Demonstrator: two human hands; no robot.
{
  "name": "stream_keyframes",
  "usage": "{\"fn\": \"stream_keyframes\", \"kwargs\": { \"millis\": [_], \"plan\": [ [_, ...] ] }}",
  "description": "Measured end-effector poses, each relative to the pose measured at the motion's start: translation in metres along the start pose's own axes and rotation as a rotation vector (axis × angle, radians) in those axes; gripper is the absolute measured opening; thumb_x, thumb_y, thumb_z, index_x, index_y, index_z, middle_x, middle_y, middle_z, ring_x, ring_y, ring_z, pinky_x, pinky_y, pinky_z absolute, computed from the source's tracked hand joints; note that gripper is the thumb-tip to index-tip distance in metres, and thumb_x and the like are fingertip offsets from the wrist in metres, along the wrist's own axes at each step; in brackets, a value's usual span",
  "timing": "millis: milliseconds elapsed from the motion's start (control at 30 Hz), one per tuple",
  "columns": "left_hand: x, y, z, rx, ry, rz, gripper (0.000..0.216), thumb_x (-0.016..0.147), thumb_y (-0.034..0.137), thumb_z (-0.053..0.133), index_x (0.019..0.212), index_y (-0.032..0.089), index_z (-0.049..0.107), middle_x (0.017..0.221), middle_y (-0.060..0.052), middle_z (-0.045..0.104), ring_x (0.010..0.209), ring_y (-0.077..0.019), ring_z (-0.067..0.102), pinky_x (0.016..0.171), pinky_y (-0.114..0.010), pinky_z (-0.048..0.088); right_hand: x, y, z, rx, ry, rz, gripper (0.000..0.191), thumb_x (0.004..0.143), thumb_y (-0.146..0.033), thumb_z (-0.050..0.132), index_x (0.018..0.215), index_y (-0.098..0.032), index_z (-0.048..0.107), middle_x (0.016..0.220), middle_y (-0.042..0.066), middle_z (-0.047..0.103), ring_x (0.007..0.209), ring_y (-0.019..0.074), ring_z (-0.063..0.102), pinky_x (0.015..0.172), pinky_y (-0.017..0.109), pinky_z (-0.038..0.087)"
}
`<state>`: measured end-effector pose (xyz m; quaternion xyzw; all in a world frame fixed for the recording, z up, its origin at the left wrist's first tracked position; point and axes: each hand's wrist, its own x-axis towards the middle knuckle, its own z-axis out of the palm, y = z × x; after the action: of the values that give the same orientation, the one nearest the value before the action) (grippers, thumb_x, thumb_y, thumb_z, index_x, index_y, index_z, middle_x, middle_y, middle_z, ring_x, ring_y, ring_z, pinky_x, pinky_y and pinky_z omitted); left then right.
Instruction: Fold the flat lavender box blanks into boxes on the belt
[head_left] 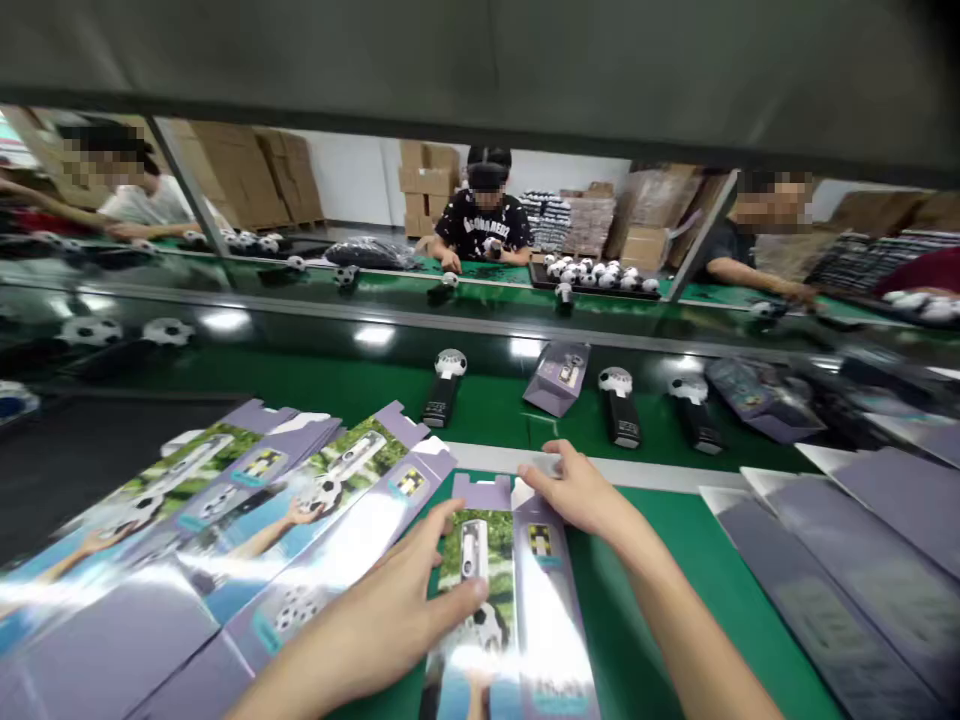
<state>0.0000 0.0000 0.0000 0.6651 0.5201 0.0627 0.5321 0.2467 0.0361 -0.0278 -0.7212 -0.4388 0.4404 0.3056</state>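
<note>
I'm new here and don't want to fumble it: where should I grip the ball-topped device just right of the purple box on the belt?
Probably by the black handle, from the near side with the right hand. The handle points toward the wearer, its long straight sides suit a pinch, and the round ball top faces away.

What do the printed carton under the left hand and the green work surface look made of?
Printed carton: probably coated paperboard, glossy; light glares off its face and thin flaps show at its far end.

Green work surface: smooth, perhaps plastic or rubber sheeting; its even colour leaves this open.
</note>
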Motion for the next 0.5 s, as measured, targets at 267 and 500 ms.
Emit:
{"fn": "stream_keyframes", "kwargs": {
  "millis": [267,500],
  "plan": [
    [0.014,-0.007,-0.003,-0.109,0.126,0.119,0.098,0.072,0.078,0.053,0.149,0.025,0.021,0.153,-0.02,0.036,0.136,-0.039,0.042,0.103,-0.054,0.048,-0.021,-0.026,-0.011,0.441,-0.048,-0.161,0.039,0.087,-0.014,0.064,0.124,-0.015,0.051,0.085,0.0,0.062,0.063,0.0094,0.059,0.057,0.022,0.052],
    [0.01,0.075,-0.024,-0.208,0.494,0.455,0.089,0.081,0.063,0.057,0.152,0.031,0.015,0.157,-0.007,0.033,0.145,-0.0357,0.03,0.118,-0.05,0.036,-0.07,-0.074,-0.027,0.923,0.256,-0.636,0.039,0.078,-0.048,0.065,0.111,-0.028,0.057,0.096,-0.002,0.068,0.081,0.0128,0.067,0.07,0.024,0.057]
  ]
}}
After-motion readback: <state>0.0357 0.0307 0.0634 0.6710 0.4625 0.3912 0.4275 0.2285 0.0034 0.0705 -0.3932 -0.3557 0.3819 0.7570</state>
